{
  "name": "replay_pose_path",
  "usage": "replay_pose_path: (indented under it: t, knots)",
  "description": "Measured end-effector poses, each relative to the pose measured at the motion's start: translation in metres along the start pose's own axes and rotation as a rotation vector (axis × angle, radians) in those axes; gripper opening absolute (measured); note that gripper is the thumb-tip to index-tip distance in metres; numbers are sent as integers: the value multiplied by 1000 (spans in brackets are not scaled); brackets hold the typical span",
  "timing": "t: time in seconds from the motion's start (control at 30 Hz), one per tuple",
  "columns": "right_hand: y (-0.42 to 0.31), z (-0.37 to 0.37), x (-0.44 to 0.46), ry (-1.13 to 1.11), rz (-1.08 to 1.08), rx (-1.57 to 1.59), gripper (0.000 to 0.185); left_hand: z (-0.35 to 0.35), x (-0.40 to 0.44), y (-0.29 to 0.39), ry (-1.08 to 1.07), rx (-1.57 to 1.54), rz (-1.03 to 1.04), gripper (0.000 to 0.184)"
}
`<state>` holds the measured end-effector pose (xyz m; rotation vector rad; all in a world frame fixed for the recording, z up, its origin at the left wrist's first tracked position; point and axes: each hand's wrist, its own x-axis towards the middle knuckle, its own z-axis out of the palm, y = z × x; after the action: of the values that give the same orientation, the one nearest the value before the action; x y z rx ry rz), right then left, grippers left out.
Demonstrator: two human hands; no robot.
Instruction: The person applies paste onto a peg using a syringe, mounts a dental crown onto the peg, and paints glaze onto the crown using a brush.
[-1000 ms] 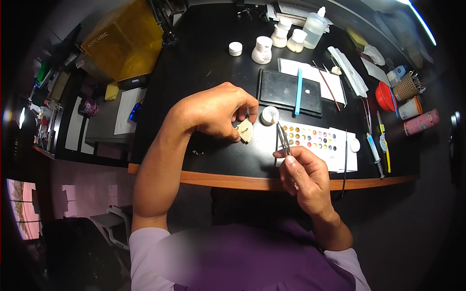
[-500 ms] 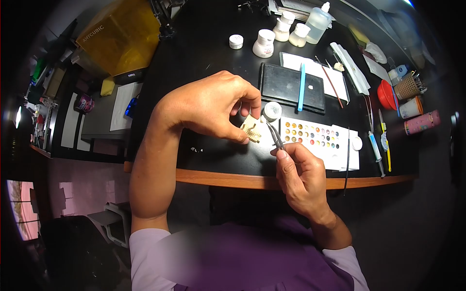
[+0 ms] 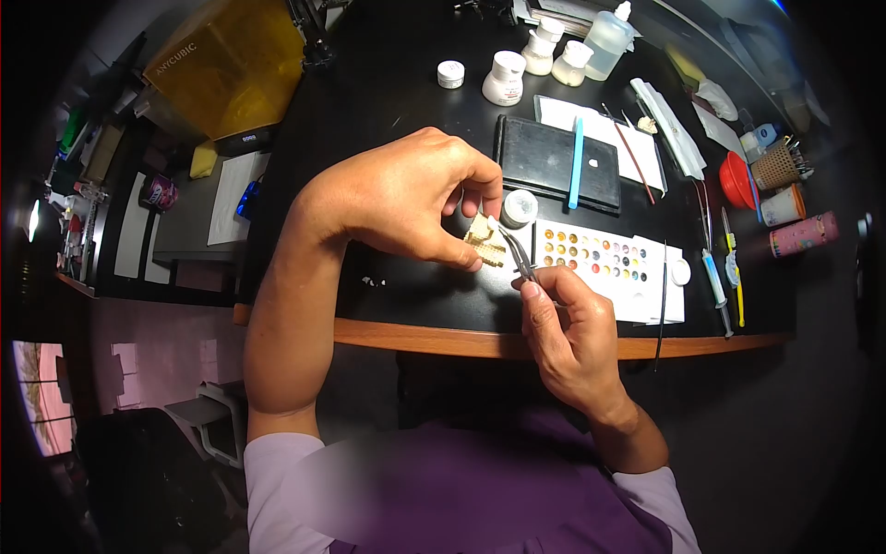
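Observation:
My left hand (image 3: 415, 198) is closed on a small cream-coloured dental model (image 3: 485, 247) with a gridded face, pinched between thumb and fingers above the desk. My right hand (image 3: 572, 323) grips dark metal tweezers (image 3: 521, 261), their tips pointing up and left toward the model. At the tips is a small white piece (image 3: 493, 222), close against the model's upper edge; I cannot tell whether it touches. Just behind the tips stands a small round jar (image 3: 520, 209). Right of the tweezers lies a white palette (image 3: 591, 292) with rows of coloured wells.
A black case (image 3: 554, 166) with a light-blue stick (image 3: 577, 164) on it lies behind the hands. White jars (image 3: 503, 79) and a clear bottle (image 3: 606, 44) stand at the back. Brushes, syringes (image 3: 715, 291) and a red bowl (image 3: 734, 180) are at right. White crumbs (image 3: 374, 281) lie left.
The tweezers and the white piece at their tips have moved slightly left, nearer the model's upper edge. My left hand has tilted the model slightly and keeps its hold.

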<state>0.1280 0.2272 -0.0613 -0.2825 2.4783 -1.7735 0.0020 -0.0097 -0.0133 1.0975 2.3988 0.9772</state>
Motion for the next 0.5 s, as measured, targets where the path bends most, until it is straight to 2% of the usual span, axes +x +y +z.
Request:
replay_pose_path:
  t: [0.5]
  knots:
    - [-3,-2,0,-5,48,38,17,-1,0,1,43,-46,24,42]
